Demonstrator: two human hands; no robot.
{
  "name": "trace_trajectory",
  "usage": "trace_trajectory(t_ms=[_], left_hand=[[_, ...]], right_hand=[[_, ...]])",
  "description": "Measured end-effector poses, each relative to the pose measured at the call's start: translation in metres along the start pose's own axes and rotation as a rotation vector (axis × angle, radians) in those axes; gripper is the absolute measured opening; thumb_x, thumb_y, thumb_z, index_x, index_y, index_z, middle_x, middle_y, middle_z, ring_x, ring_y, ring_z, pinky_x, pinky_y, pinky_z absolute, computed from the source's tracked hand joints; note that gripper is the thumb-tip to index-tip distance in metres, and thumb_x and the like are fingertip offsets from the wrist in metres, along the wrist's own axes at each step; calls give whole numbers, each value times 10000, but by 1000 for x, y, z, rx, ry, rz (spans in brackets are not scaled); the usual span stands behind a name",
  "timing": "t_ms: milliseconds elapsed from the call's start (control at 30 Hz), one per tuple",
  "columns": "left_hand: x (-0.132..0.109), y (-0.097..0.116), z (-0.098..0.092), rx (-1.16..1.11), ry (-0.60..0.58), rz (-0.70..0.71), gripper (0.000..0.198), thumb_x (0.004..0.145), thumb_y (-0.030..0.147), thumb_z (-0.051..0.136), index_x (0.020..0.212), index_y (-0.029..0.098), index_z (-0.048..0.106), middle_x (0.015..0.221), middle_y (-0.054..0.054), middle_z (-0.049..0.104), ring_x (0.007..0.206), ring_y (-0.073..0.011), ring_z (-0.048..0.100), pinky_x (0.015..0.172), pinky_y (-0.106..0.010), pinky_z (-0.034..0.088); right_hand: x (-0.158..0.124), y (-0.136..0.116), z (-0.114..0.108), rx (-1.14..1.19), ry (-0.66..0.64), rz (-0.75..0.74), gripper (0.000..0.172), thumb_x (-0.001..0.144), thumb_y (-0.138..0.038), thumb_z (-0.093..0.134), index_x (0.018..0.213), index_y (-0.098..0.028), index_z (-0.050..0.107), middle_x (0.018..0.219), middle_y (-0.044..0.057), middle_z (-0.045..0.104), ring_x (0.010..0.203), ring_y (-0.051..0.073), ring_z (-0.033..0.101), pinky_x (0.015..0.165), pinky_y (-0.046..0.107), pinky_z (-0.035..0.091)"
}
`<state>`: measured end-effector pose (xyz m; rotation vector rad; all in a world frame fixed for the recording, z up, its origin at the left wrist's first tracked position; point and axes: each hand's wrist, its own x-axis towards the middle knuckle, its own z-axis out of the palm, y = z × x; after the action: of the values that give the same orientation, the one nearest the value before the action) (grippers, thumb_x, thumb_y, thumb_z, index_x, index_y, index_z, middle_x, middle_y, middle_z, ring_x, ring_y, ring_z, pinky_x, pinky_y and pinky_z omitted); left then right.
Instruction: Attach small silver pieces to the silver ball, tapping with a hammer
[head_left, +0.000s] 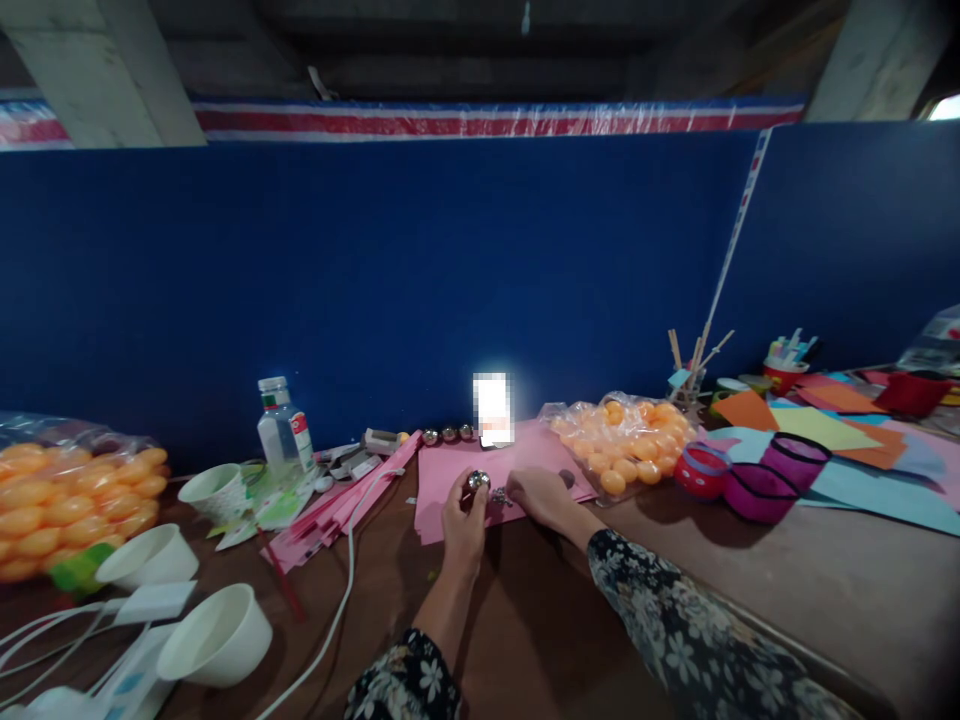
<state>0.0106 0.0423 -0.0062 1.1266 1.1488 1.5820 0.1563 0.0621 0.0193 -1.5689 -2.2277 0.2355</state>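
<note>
My left hand [463, 512] is closed around a small shiny silver ball [478, 481], held just above a pink paper sheet [450, 470] on the brown table. My right hand [541, 495] rests on the same sheet, its fingers pinched on a tiny dark piece [501, 496] that I cannot make out. The two hands nearly touch. Three more silver balls [448, 434] lie in a row at the sheet's far edge, beside a bright phone screen [493, 408].
A bag of orange balls [619, 440] lies right of the sheet, another [67, 495] at far left. White paper cups [217, 630], a water bottle [283, 425], a white cable [345, 585], red and magenta cups [757, 480] and coloured paper [825, 430] surround them. A blue partition [450, 280] stands behind.
</note>
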Motion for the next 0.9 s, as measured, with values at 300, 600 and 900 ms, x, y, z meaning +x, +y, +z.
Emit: trace_trajectory(t_ms=[300,600,900], left_hand=[[-2,3,2,35,-28,27,492,674,368,632,1116,168,551,981,-90,638,857,-175,604,776,-307,479],[-3,3,0,71,-46,55,512,684,378,623,1151,188,533,1000,-82,624,870,-171,594,791,-301,471],[-4,0,2,-15,-98,4,529,697,354,618,1178,170,496,1001,-91,602,792,-155,612,738,-333,519]], right_hand=[[-1,2,3,50,50,-9,129,739,-207,529,777,-177,648,781,58,658,772,178,581,693,253,384],[0,7,0,215,236,-56,256,813,-153,400,926,-188,628,926,43,655,849,158,584,765,263,428],[-53,28,-25,264,390,7,205,805,-214,440,940,-175,589,919,64,631,827,181,582,713,284,464]])
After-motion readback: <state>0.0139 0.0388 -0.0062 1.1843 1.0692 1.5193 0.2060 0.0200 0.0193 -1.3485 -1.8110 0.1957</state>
